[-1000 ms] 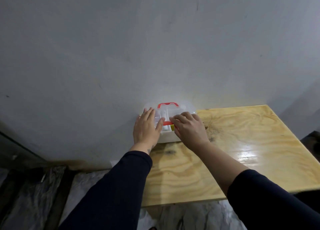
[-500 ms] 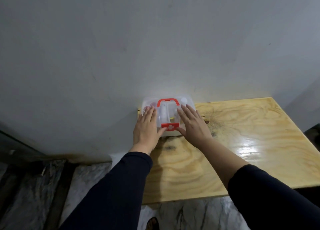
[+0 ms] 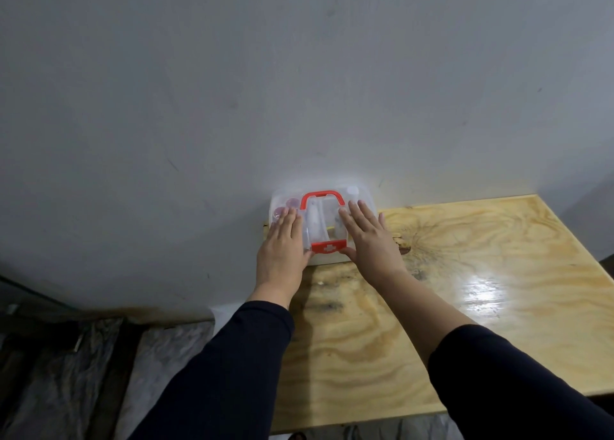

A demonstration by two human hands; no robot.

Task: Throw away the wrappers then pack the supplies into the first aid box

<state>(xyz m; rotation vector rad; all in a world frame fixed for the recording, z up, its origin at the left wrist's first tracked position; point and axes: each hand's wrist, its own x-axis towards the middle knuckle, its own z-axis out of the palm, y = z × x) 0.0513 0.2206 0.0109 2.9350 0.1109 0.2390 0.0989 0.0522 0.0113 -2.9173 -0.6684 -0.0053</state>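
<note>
The first aid box [image 3: 324, 222], translucent with its lid shut, sat at the far left corner of the wooden counter [image 3: 465, 273], against the grey wall [image 3: 299, 74]. Its red handle [image 3: 321, 198] lay flat on the lid and a red latch [image 3: 328, 247] with a white cross faced the person. The left hand [image 3: 282, 250] lay flat on the lid's left part, fingers straight, grip open and holding nothing; the right hand [image 3: 368, 240] lay flat on the right part likewise. Both hands covered much of the lid. Through the cloudy plastic the contents were hard to make out: two pinkish round shapes [image 3: 285, 207] at the left, pale forms in the middle. Dark sleeves [image 3: 232, 373] hid the counter's near left edge.
</note>
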